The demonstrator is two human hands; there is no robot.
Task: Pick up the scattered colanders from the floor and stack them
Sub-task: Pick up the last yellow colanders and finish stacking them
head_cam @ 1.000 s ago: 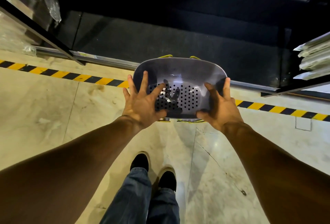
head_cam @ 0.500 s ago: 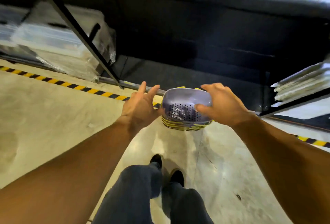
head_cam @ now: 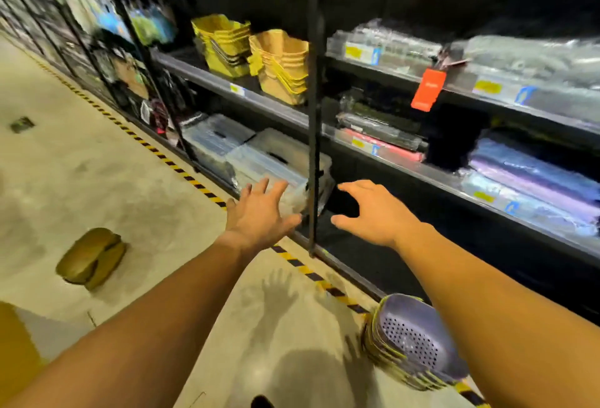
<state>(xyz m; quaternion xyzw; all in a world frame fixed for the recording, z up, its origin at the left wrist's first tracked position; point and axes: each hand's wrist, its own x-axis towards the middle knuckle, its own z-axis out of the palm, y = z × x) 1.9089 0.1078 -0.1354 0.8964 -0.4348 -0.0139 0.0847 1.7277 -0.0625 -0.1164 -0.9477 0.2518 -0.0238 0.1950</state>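
Note:
A stack of colanders [head_cam: 412,342] sits on the floor at the lower right, a purple perforated one on top, yellow-edged ones under it, partly hidden by my right forearm. An olive-yellow colander [head_cam: 91,258] lies upside down alone on the floor at the left. My left hand [head_cam: 259,212] is raised with fingers spread and holds nothing. My right hand [head_cam: 373,212] is beside it, fingers apart and curved, also holding nothing. Both hands hover in front of the shelf, well above and away from the stack.
A black metal shelf rack [head_cam: 313,115] runs along the right, holding yellow baskets [head_cam: 253,53], clear plastic boxes [head_cam: 259,154] and wrapped goods. Yellow-black hazard tape [head_cam: 181,170] marks the floor along its base. A yellow object [head_cam: 16,342] shows at the left edge.
Both hands let go of the colander stack, which now rests on the floor at the lower right. The view swung up and left toward the shelves, and the hands rose, open.

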